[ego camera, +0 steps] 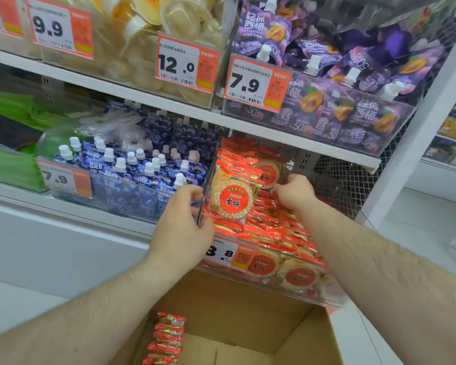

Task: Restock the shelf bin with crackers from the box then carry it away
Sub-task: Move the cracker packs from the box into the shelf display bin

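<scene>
The bin (311, 262) is a clear plastic tray on the lower shelf (71, 214), at the right end of the row. It is filled with cracker packs (271, 227) in red and gold wrappers. One pack (231, 200) stands upright at the bin's left wall, round label facing out. A price tag (225, 252) reading 8.8 is fixed to the bin's front.

The left hand (182, 222) grips the bin's front left corner, thumb on the front edge, fingers curled round the side wall. The right hand (295, 192) reaches into the bin toward the rear. Its fingers are curled on a pack (267, 172) leaning at the back; the grasp appears to be a pinch at the wrapper's edge.

The box (232, 306) is open cardboard, directly below the bin at the bottom of the view. A column of packs (166, 338) stands along its left inner wall.

Left of the bin, a second bin holds blue pouches (132, 169) with white caps. The upper shelf carries purple pouches (353, 83) tagged 7.9.
</scene>
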Demonstrator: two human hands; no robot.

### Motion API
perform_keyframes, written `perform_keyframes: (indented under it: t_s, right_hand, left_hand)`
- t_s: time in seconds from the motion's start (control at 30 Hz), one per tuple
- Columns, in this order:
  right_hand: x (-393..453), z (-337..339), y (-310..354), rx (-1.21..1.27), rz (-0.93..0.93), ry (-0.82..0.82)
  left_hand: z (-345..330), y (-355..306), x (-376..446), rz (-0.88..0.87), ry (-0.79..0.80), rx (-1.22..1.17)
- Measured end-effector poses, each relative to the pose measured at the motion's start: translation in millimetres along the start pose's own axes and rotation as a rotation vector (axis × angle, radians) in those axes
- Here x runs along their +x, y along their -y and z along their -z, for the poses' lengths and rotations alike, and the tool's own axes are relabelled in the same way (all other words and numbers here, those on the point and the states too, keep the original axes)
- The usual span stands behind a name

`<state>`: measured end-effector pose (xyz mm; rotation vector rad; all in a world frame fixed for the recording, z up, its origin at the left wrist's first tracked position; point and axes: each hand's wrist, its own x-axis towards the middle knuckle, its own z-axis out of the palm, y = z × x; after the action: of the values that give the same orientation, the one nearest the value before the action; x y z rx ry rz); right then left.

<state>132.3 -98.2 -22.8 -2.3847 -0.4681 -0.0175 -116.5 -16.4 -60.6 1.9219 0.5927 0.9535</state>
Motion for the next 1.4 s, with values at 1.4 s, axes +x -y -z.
perform_keyframes:
  t_s: [1.4]
  right_hand:
    - [-259,-176,-136,-0.137,0.245,0.569]
  left_hand:
    - [22,80,-55,0.871,0.855,0.31]
